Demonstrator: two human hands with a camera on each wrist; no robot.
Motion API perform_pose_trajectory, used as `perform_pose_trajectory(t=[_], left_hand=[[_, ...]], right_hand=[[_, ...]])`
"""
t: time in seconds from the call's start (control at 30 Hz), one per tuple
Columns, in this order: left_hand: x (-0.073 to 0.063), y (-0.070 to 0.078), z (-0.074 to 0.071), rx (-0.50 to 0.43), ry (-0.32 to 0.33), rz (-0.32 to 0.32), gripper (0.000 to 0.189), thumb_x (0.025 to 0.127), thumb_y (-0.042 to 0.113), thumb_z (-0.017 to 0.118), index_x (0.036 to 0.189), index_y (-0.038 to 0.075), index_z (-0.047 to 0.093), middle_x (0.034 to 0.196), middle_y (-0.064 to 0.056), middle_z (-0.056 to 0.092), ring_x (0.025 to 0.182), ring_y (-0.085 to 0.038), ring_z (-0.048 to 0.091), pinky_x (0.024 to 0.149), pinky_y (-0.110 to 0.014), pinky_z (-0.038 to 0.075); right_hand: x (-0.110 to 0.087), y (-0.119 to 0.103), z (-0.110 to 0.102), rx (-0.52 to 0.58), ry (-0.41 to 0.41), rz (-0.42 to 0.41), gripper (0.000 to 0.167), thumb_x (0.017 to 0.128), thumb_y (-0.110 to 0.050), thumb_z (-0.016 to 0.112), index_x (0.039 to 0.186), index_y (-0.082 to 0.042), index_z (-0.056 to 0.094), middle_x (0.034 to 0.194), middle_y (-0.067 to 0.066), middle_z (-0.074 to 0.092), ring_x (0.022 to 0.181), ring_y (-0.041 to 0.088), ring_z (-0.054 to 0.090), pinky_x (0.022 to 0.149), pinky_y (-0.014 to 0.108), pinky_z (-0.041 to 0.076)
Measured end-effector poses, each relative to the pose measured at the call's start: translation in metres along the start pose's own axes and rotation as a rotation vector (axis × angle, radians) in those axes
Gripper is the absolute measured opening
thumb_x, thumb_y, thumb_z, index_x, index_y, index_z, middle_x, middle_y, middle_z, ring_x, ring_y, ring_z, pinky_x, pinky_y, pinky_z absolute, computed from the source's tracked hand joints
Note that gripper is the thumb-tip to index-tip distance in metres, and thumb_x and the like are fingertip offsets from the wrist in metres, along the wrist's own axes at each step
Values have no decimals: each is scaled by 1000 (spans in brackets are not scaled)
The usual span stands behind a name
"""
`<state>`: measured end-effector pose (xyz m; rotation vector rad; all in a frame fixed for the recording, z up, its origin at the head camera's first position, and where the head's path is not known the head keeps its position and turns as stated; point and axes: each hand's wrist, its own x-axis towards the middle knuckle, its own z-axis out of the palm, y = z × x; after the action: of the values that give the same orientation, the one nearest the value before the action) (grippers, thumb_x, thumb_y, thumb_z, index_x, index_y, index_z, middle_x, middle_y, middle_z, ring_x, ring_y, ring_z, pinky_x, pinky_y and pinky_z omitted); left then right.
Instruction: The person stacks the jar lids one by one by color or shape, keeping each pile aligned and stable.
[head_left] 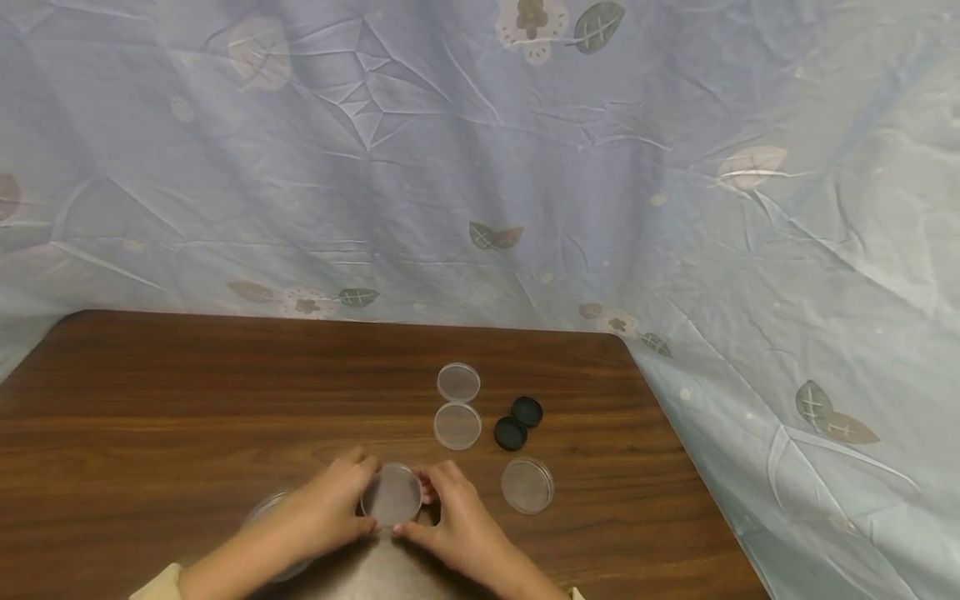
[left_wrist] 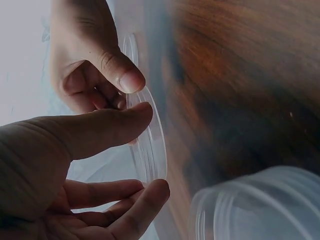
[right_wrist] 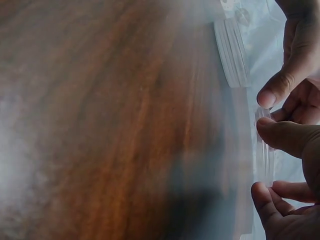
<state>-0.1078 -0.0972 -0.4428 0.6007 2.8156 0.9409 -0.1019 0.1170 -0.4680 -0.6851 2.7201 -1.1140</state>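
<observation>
Curved fingers (left_wrist: 142,212) around clear dish (head_left: 392,497)

A pale blue-grey cloth (head_left: 420,183) hangs behind the table (head_left: 187,400) and down past its right side, with a strip also showing beyond the far left corner. Its print scatters leaves (head_left: 597,27) in green and beige among whitish flowers (head_left: 531,18) with brown centres. Sharp creases (head_left: 367,83) cross it, star-shaped at upper left. The table is dark brown with streaky wood grain and rounded far corners. The cloth seems to hang just behind the far edge, though contact is hard to judge. Light leaves a whitish sheen (head_left: 386,571) low on the tabletop; in the left wrist view, the background whitens at left.
</observation>
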Motion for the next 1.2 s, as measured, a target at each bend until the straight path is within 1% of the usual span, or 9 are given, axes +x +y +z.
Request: perform_pose_trajectory(t=[0.07,0.17,0.4,0.5,0.6,0.73,0.9,1.0,1.2], left_hand=[[0,1,2,6,-5,1,63,66,8,95,118,-10,65,124,-36,63,107,-48,69,91,-58,61],[0,2,5,5,-12,-1,62,65,7,95,116,-11,65,123,-37,63,107,-49,68,92,-60,60],[1,8,10,24,-18,2,63,64,8,95,116,-11,65,118,-31,65,105,-42,68,89,-57,61],[1,11,12,31,-24,-4,64,66,9,95,119,-12,64,120,-31,64,108,-44,68,91,-58,60],[1,13,15,39,-21,3,64,68,9,95,120,-13,63,121,-32,63,111,-46,67,94,-59,59],[0,16,21,53,-17,23,63,69,8,94,120,-14,64,118,-29,64,112,-43,67,96,-57,59],[0,17,26,51,-14,31,63,71,8,93,121,-14,64,114,-24,63,112,-40,65,96,-56,58],[0,17,28,46,-14,44,63,71,8,93,122,-15,63,114,-24,63,113,-40,65,96,-57,58],[-2,19,31,34,-12,49,62,72,7,92,122,-16,62,117,-26,62,116,-42,63,97,-58,57]], right_hand=[[-2,1,0,-8,-8,6,65,85,-29,89,136,-2,61,116,4,61,100,1,54,91,21,55],[-5,3,0,-16,-21,19,65,85,-30,89,137,-3,61,115,3,60,98,0,52,90,19,54],[-10,5,-2,-8,-17,22,64,84,-28,89,136,-2,61,119,5,60,101,2,56,90,19,56],[-12,4,-3,5,-22,36,65,84,-27,90,136,-2,60,120,6,60,103,4,58,91,19,56],[-13,5,-5,4,-31,54,66,84,-26,89,138,-2,59,122,6,60,104,5,58,92,20,56],[-15,8,-7,-3,-40,80,67,85,-26,88,140,-2,58,123,6,59,103,4,56,91,20,56],[-18,12,-7,-9,-17,50,65,84,-21,90,137,0,59,120,7,60,101,5,58,90,19,57],[-19,13,-6,-14,2,27,63,82,-18,90,135,1,60,117,7,60,100,5,57,90,19,57],[-21,15,-5,-39,14,28,62,81,-18,91,132,1,61,112,4,59,96,1,54,87,19,56]])
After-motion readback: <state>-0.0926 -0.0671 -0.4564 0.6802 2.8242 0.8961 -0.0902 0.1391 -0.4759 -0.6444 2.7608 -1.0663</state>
